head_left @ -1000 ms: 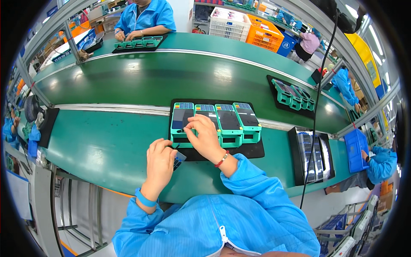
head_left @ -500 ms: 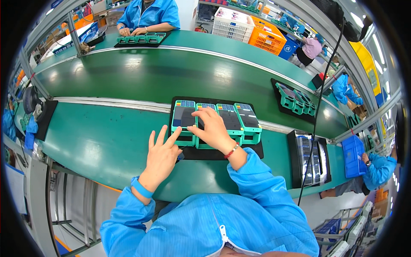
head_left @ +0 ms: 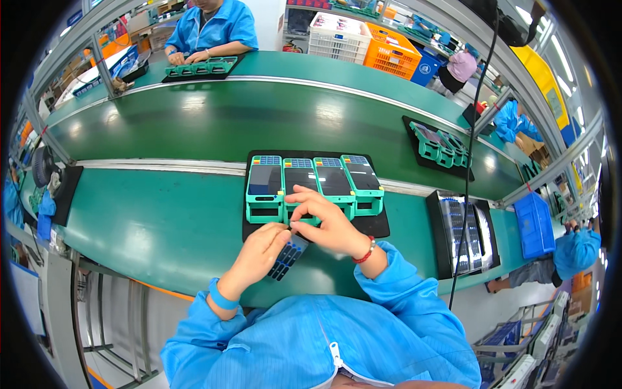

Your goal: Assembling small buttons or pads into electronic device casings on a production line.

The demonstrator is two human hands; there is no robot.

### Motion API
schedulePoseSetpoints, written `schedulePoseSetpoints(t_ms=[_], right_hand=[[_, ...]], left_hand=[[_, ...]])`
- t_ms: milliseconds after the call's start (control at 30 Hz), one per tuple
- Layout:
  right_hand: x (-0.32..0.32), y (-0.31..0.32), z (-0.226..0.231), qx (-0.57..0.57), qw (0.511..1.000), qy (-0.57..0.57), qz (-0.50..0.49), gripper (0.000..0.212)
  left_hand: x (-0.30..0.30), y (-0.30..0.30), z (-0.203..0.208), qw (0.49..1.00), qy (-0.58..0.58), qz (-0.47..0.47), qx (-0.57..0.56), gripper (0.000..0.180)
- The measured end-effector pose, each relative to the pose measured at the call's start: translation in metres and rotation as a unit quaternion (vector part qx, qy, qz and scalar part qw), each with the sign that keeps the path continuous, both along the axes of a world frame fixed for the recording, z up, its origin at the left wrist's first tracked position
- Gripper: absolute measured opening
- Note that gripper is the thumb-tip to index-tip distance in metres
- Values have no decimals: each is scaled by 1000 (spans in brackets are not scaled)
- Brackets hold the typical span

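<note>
Both my hands have come together again at the near edge of the black tray (head_left: 382, 227). Half a second ago my left hand (head_left: 259, 254) lay spread flat and open on the green bench (head_left: 142, 227); now its fingers are curled under a small dark keypad strip (head_left: 287, 256), gripping it from the 8 o'clock side. My right hand (head_left: 327, 220) has pulled back from the row of devices and pinches the strip's top end at 12 o'clock, thumb and forefinger closed on it.

Four green-framed handheld terminals (head_left: 314, 185) sit side by side on the tray, just beyond my knuckles. My right fingertips are touching, or nearly touching, the lower end of the second one from the left (head_left: 298, 188); I cannot tell which.

As I judge it, the change means the strip is picked up and being lined up with that second unit, so the fitting step is starting rather than finished.

Off at 2 o'clock another black tray of green parts (head_left: 440, 146) rides the conveyor belt (head_left: 259, 123), and a co-worker in blue (head_left: 210, 29) works across at 11 o'clock.
</note>
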State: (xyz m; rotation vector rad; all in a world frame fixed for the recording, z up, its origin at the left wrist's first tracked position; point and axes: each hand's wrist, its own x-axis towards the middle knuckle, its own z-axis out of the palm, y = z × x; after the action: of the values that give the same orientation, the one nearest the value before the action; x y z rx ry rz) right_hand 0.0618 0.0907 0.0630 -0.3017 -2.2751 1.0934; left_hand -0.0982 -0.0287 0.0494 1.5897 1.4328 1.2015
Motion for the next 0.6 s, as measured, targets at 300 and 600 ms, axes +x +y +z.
schedulePoseSetpoints(t_ms=[300,600], right_hand=[[20,4,-16,59,972,107,-202,14],[1,20,-55,162,943,49,-288,10]], left_hand=[[4,12,-28,970,-163,94,-153,35],[28,23,-11,904,388,111,144,15]])
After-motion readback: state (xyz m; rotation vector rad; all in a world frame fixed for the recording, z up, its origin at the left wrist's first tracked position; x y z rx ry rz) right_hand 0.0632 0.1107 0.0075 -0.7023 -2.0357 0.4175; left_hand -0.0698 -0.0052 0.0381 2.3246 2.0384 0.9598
